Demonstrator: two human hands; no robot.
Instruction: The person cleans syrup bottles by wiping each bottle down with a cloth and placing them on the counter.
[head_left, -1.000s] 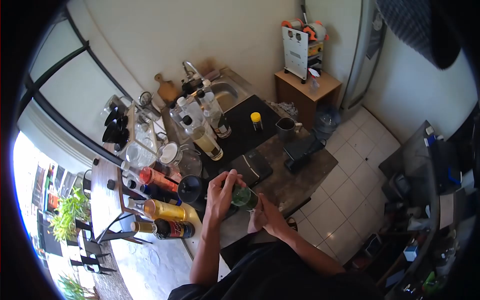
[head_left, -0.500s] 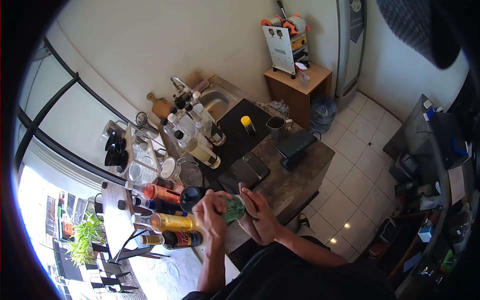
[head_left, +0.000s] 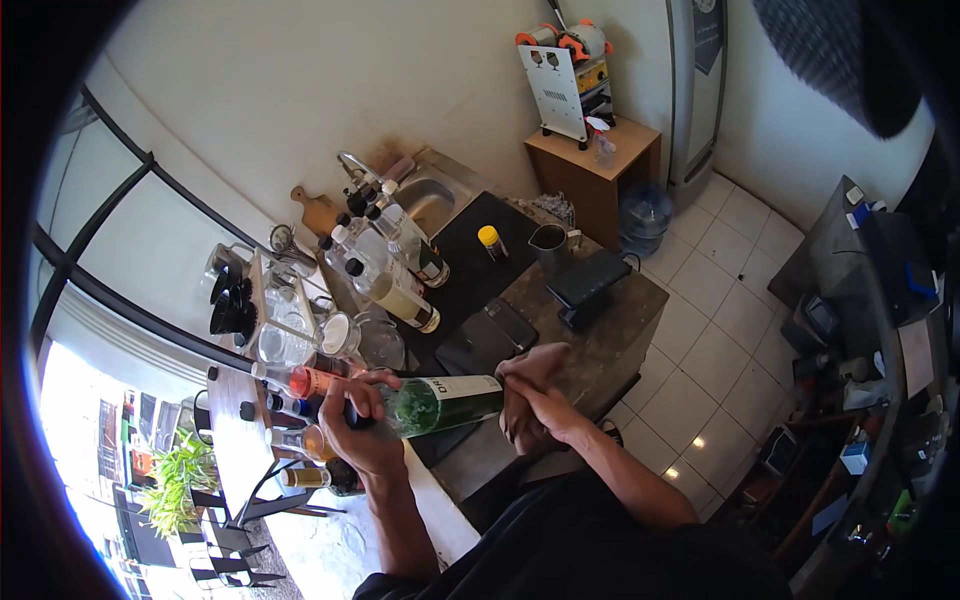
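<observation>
A green glass bottle [head_left: 450, 404] with a white label lies almost level across the front of my body, above the counter. My left hand [head_left: 365, 428] is closed around its neck end, with the dark cap partly hidden by the fingers. At the base end my right hand [head_left: 550, 412] is closed on what looks like a brown cloth [head_left: 540, 366], pressed against the bottle. Below and left of my left hand stand a bottle of amber liquid [head_left: 315, 442] and a dark bottle with a gold neck [head_left: 308, 478], both partly covered by my arm.
Several clear bottles [head_left: 395, 295] stand on a black mat near the sink [head_left: 430, 205]. A yellow-capped container [head_left: 491, 243], a metal pitcher [head_left: 550, 248], a black device [head_left: 588, 284] and a dark phone-like slab [head_left: 508, 325] are on the counter. Glassware [head_left: 285, 335] stands at left.
The green bottle has come into fuller view, its label now showing. My left hand has moved left along with the neck end, and my right hand has shifted right and up to the base.
</observation>
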